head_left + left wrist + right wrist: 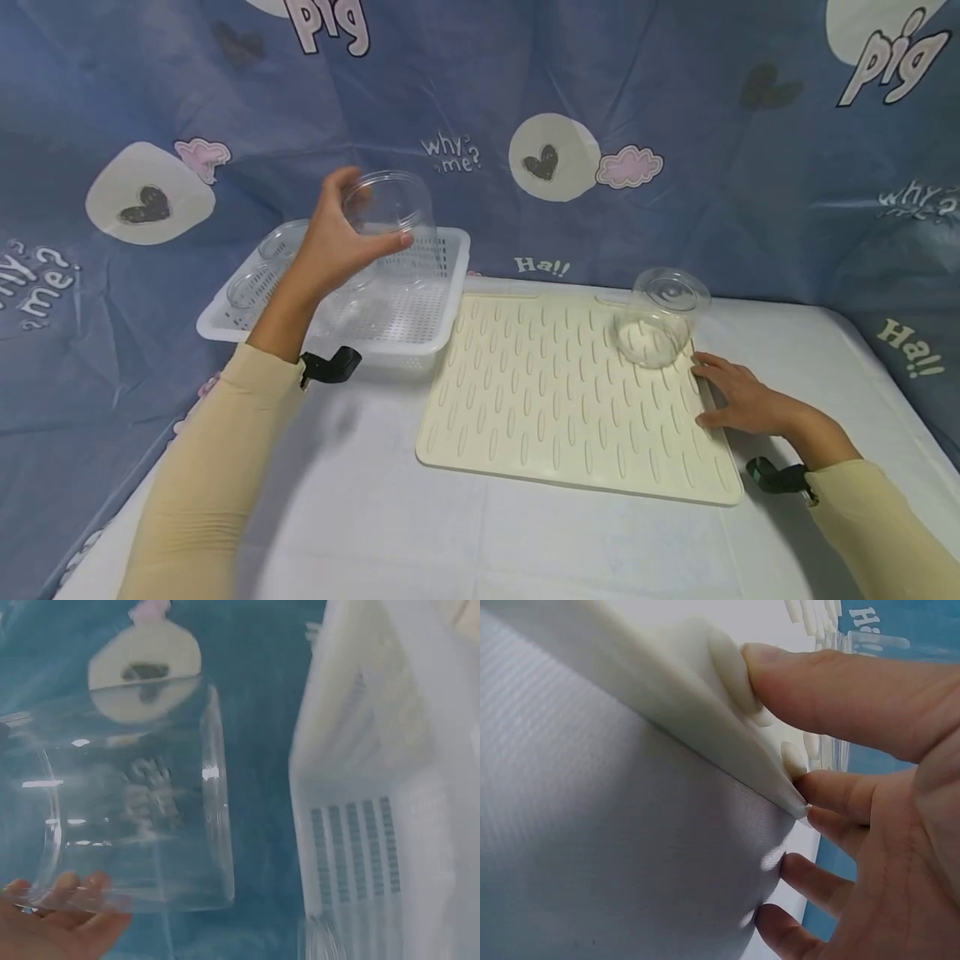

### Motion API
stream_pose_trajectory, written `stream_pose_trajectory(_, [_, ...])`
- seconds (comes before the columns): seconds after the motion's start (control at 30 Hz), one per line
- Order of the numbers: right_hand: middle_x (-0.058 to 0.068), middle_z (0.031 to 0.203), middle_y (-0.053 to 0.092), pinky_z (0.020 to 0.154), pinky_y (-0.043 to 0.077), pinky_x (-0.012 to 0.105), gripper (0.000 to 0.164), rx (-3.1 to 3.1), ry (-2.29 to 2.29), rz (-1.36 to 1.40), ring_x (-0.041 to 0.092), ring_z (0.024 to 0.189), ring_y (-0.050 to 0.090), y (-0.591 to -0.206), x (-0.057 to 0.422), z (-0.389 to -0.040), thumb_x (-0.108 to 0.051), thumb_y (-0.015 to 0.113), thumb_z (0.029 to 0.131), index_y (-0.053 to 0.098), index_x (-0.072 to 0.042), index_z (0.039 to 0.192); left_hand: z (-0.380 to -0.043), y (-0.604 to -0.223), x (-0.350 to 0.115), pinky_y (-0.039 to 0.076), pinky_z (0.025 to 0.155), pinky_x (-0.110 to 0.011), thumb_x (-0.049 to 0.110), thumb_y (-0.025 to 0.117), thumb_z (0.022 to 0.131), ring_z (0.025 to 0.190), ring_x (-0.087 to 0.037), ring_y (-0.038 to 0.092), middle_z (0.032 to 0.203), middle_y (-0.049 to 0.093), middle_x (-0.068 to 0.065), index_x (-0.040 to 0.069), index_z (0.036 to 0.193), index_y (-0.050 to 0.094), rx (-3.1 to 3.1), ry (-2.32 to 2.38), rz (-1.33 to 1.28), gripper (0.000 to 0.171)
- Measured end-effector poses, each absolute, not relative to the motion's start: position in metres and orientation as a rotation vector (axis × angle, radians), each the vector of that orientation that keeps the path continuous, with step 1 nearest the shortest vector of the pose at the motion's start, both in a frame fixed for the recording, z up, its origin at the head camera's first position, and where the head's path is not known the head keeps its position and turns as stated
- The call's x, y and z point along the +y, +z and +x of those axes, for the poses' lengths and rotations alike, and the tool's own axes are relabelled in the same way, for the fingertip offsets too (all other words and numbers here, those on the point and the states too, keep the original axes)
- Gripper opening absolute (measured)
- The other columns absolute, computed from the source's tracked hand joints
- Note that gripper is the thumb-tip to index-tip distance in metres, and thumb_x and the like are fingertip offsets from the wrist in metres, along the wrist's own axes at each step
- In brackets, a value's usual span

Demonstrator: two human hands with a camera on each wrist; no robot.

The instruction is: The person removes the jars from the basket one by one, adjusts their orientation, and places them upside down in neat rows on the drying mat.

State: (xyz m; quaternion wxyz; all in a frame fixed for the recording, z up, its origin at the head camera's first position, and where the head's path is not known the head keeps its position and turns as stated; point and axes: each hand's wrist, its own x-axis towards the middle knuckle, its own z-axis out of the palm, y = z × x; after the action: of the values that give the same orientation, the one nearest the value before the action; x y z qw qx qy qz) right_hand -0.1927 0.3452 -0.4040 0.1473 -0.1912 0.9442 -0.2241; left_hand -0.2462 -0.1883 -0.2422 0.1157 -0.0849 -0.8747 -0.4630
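Observation:
My left hand [337, 246] grips a clear plastic jar [390, 204] near its rim, thumb on the near side, up over the white basket [457, 279]. In the left wrist view the see-through jar [142, 802] lies sideways across the picture, fingertips at its lower left. On the right, my right hand [746, 404] rests at the right edge of a cream ridged mat [555, 400]. The right wrist view has its thumb [832, 694] over the mat's top and the other fingers spread along the edge. Another clear jar [656, 321] stands on the mat's back right corner.
Several more clear containers [251, 287] lie inside the basket, which stands left of the mat. A white cloth [390, 500] covers the table. Behind it hangs a blue printed curtain [465, 75].

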Motion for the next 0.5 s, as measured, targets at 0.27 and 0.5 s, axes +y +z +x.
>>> stream_pose_trajectory(0.27, [0.037,0.151,0.021,0.098,0.029,0.074,0.081,2.735,-0.635,-0.583,0.062,0.13,0.024,-0.404,0.346,-0.194,-0.021,0.078,0.083,0.035,0.015,0.141,-0.208,-0.246,-0.168,0.038,0.114,-0.041,0.02,0.088,0.071,0.137,-0.021,0.044,0.153,0.038,-0.009,0.014,0.151,0.019,-2.414,-1.399,-0.423,0.105])
stream_pose_trajectory(0.5, [0.036,0.153,0.019,0.098,0.028,0.075,0.083,2.718,-0.644,-0.575,0.062,0.131,0.022,-0.406,0.347,-0.193,-0.025,0.076,0.084,0.033,0.015,0.143,-0.173,-0.254,-0.148,0.034,0.118,-0.044,0.01,0.091,0.066,0.139,-0.02,0.045,0.153,0.045,-0.001,0.017,0.152,0.033,-2.357,-1.42,-0.626,0.104])
